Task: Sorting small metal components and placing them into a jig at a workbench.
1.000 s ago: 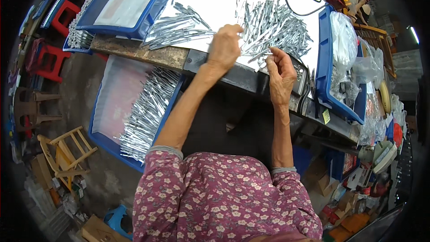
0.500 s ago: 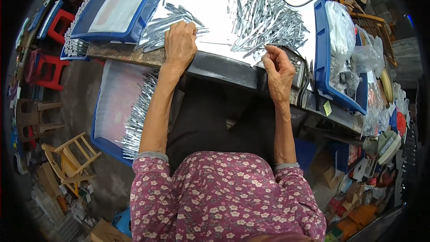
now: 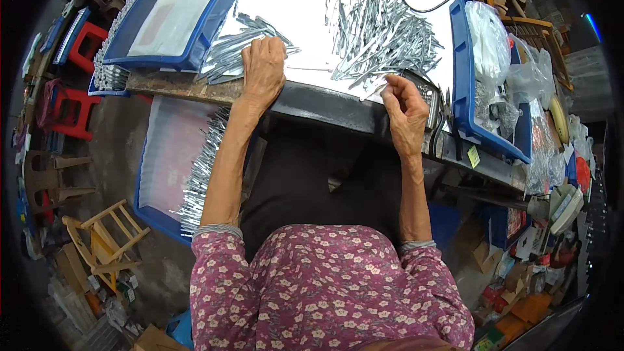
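My left hand (image 3: 264,71) is closed, its fingers curled down at the right side of a smaller pile of thin silvery metal strips (image 3: 227,55). Whatever lies under those fingers is hidden. At the near edge of a larger strip pile (image 3: 390,36), my right hand (image 3: 406,107) has thumb and forefinger pinched together. Bright strip ends show beside the fingertips, but I cannot tell what is between them. Both piles rest on a brightly lit white work surface (image 3: 305,23).
An open blue bin (image 3: 192,52) stands left on the table; another blue bin (image 3: 463,71) with plastic bags stands right. A black cable (image 3: 416,10) loops across the far side. Below the table's left edge, a tray (image 3: 162,221) holds many strips. Pliers-like tools lie right of my right hand.
The view has shifted slightly. My left hand has turned a little at the small pile; my right hand keeps its pinch at nearly the same spot.
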Demonstrator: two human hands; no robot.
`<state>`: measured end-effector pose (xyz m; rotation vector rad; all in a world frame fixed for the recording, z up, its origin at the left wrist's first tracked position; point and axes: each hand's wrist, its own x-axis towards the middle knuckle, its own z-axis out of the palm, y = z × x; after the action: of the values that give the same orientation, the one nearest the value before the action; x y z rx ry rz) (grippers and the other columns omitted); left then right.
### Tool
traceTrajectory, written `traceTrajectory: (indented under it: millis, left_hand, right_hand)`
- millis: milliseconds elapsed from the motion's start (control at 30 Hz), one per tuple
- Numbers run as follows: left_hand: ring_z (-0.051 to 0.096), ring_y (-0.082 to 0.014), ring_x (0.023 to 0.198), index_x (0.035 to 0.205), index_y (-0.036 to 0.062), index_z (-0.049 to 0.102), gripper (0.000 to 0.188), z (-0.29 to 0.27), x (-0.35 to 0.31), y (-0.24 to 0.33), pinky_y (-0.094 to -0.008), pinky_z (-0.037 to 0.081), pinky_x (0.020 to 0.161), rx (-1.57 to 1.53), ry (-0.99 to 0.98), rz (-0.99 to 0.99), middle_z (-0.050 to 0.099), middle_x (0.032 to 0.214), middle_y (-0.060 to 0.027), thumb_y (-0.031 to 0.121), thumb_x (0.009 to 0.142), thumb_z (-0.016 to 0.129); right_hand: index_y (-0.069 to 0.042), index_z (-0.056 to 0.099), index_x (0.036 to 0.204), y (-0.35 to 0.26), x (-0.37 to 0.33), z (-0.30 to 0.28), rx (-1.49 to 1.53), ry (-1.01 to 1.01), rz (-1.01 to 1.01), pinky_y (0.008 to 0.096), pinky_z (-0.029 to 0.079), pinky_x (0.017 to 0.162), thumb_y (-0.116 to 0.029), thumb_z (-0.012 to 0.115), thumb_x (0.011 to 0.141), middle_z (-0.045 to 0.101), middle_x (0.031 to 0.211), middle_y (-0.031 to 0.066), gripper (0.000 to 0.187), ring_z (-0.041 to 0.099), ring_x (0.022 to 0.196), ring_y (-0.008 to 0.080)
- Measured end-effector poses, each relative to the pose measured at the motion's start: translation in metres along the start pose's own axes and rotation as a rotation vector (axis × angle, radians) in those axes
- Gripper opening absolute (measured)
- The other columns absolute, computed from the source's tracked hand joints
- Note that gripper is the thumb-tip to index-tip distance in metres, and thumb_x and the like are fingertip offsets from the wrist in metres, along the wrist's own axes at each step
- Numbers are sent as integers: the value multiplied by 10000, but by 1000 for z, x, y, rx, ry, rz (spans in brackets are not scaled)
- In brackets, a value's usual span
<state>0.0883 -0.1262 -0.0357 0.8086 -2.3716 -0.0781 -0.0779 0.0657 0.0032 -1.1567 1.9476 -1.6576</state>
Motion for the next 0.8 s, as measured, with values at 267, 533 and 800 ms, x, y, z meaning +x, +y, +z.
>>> traceTrajectory:
  millis: [267, 533, 800]
  left_hand:
    - [474, -271, 705, 761, 9, 496, 66, -5, 17, 18, -377, 378, 666, -322, 129, 72, 504, 749, -102, 46, 807, 465]
    - [458, -90, 621, 859, 30, 478, 44, -10, 17, 68, -239, 394, 560, -970, 101, -255, 509, 700, -29, 58, 884, 455]
    - [420, -22, 593, 901, -7, 500, 153, -10, 5, 96, -157, 341, 523, -1354, -5, -407, 503, 714, 3, 74, 810, 592]
  right_hand:
    - [20, 577, 1008, 5, -2, -33, -104, 138, -14, 177, 405, 640, -49, 555, 827, 544, 786, -20, 195, 481, 699, 40]
    - [39, 559, 970, 34, 6, -78, -471, 166, -66, 271, 447, 648, -36, 514, 824, 594, 796, 92, 170, 561, 710, 142]
    - [18, 538, 825, 29, 9, -79, -707, -36, -248, 336, 440, 644, -3, 546, 759, 557, 766, 142, 69, 562, 698, 285]
